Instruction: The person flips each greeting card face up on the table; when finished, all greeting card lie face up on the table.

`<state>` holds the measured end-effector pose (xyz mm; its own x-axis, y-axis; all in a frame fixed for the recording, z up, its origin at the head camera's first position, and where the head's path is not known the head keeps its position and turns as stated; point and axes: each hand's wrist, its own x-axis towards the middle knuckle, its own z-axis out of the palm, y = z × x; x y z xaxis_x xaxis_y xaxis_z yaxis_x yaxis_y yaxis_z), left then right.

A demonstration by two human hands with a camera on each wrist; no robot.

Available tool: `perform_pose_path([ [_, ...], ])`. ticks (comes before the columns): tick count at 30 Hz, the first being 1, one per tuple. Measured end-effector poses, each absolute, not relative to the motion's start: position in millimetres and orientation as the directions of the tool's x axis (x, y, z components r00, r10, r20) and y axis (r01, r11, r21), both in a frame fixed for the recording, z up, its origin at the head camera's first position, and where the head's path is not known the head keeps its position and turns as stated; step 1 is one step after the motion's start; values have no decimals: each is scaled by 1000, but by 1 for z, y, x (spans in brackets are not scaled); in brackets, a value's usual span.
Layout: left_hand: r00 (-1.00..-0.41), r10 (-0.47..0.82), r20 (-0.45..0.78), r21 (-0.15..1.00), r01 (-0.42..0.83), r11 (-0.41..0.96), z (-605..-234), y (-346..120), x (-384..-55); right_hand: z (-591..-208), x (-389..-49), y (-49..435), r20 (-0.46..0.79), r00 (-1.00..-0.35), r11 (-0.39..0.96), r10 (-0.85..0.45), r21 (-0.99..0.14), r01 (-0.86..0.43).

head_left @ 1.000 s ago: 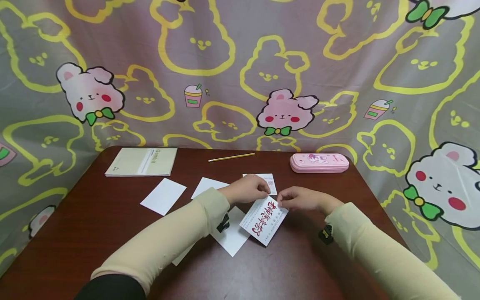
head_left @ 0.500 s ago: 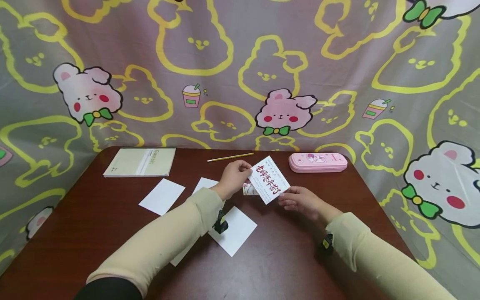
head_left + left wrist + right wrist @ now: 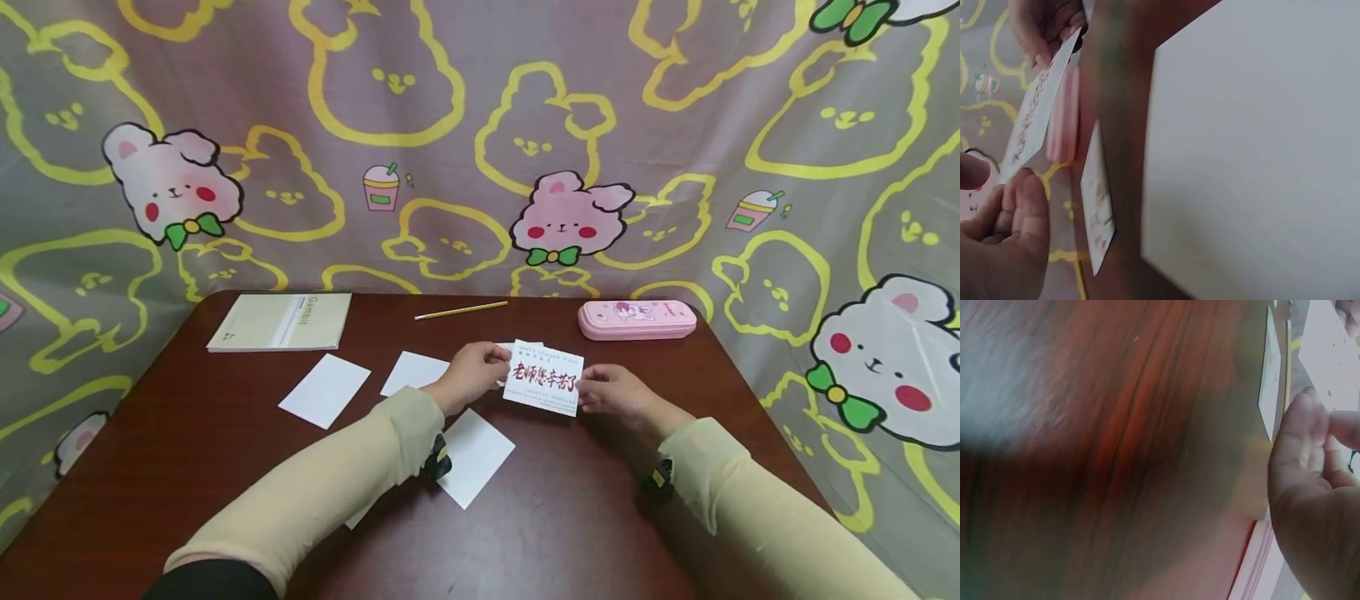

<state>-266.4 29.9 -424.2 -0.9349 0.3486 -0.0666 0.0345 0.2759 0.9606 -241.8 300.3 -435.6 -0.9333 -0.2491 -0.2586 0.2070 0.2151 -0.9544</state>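
A white card [image 3: 543,379] with red Chinese brush lettering and small print is held up above the table, its lettering facing the head camera. At its left edge my left hand [image 3: 474,377] pinches it between thumb and fingers. The opposite edge is pinched by my right hand [image 3: 621,393]; the right wrist view shows that thumb and the fingers [image 3: 1300,425] meeting at a card corner. Partly hidden behind the held card lies another card [image 3: 1099,209], with a floral print visible in the left wrist view.
Blank white cards lie on the brown table [image 3: 585,517], one [image 3: 325,392] at left, one [image 3: 412,371] beyond my left forearm, one [image 3: 476,458] beside my left wrist. Farther back are a notebook [image 3: 277,322], a pencil [image 3: 461,311] and a pink pencil case [image 3: 637,321]. A patterned curtain hangs behind.
The lettered card rose from over the blank card, and has turned from a steep slant to nearly level lettering. Both hands moved with it, and now hold opposite edges.
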Motion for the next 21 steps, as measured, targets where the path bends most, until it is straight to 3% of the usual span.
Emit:
perform_pose_path([
  [9,-796,489,-358,928,-247,277,-440,36,-245,-438,-232,308,-367,-915,533,-166,-814,230],
  [13,-766,518,-380,921,-260,292,-436,40,-233,-436,-227,306,-348,-927,632,-141,-753,187],
  [21,-771,524,-363,916,-191,353,-427,45,-226,-432,-227,301,-331,-936,724,-123,-675,143],
])
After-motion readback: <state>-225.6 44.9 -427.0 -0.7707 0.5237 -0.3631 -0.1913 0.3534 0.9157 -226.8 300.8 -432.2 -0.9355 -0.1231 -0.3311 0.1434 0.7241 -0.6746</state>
